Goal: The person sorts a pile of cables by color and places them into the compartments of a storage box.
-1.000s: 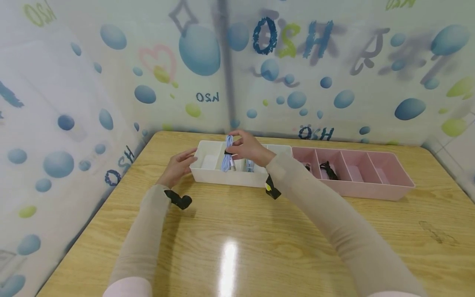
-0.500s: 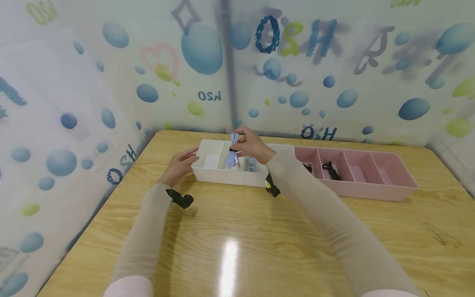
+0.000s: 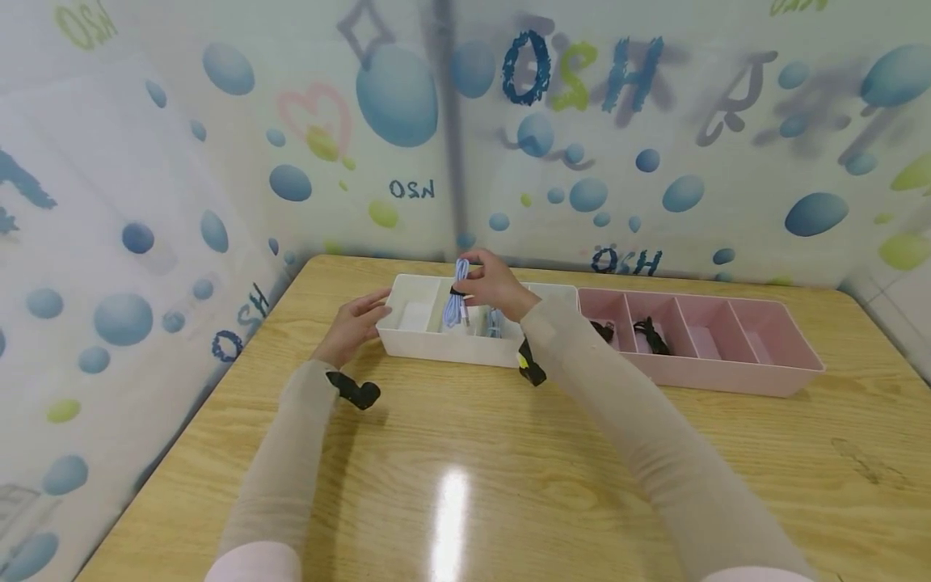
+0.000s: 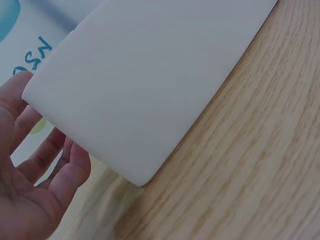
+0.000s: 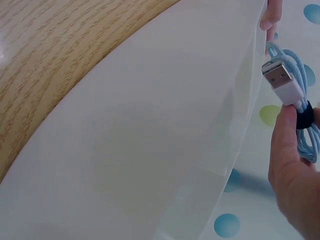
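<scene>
My right hand pinches a bundled light-blue USB cable above the second compartment from the left of the white divided box. A black tie wraps the bundle's middle, and its USB plug shows in the right wrist view. Another light-blue cable lies in the compartment to the right, partly behind my right hand. My left hand rests with loosely bent fingers against the left end of the white box. In the left wrist view, the fingers lie along the box's end wall.
A pink divided box stands end to end with the white one on the right. Black cables lie in its two left compartments. Both boxes stand on a wooden table near its back edge, before a patterned wall.
My right hand has lifted the cable bundle slightly and shifted it a little to the right, then held nearly still. My left hand has stayed at the box's end.
</scene>
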The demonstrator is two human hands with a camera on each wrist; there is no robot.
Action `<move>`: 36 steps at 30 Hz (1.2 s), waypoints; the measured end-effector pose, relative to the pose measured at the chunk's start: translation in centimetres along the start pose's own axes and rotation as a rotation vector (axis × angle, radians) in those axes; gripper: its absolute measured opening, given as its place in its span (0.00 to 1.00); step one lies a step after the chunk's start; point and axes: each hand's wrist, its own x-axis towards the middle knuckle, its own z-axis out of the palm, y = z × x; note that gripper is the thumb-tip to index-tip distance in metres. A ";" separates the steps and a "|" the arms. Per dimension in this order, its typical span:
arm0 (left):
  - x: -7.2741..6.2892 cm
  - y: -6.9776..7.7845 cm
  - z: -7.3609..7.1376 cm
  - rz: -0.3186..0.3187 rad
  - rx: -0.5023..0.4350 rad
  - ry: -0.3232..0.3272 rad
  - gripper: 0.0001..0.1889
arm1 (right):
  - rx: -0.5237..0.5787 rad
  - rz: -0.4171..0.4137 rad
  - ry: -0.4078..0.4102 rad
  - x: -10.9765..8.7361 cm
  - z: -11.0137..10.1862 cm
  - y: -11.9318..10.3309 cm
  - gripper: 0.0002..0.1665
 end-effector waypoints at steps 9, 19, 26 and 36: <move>-0.1 -0.1 0.0 -0.007 -0.024 0.002 0.25 | 0.036 0.016 0.003 0.8 0.4 1.0 0.33; -0.6 0.1 0.0 0.071 -0.040 -0.030 0.25 | 0.065 0.023 0.030 1.0 0.7 1.6 0.33; -0.2 0.0 0.1 0.019 -0.018 0.000 0.25 | 0.067 0.043 0.041 1.4 1.0 2.2 0.33; 0.0 0.1 0.1 -0.016 -0.014 0.008 0.25 | 0.116 0.067 0.050 1.6 1.1 2.2 0.33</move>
